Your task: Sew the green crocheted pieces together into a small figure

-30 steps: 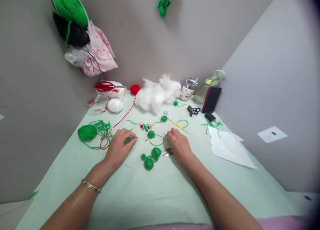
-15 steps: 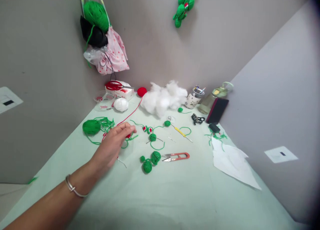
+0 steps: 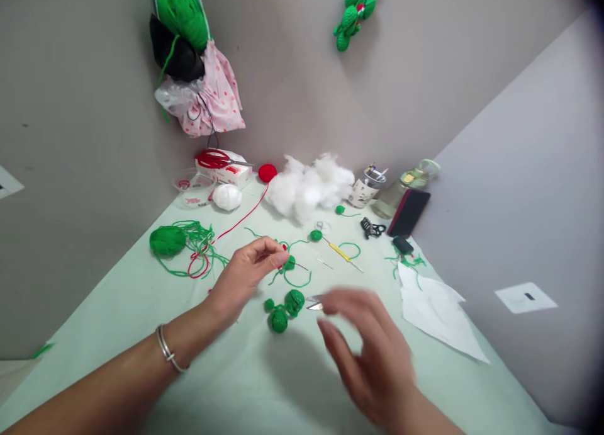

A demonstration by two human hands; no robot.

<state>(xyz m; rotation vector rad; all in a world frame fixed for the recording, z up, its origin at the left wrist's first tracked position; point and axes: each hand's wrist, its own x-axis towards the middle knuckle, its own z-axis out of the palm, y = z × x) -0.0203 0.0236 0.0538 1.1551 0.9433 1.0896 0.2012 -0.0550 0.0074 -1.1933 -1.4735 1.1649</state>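
My left hand [image 3: 238,277] is closed in a pinch over the small green ball [image 3: 290,263]; whether it grips something, I cannot tell. I think so fine a pinch suits such small pieces. My right hand [image 3: 377,353] is open above the worktop [image 3: 226,391], near the snips [image 3: 314,305], probably put beside the joined green balls [image 3: 279,320] for easy reach.

1 dark phone [image 3: 409,212] beside 1 bottle [image 3: 393,196]

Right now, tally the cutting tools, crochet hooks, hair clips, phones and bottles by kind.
Cutting tools: 2 (red scissors, partly hidden snips)
Crochet hook: 1
Hair clip: 1
Phone: 1
Bottle: 1
Total: 6
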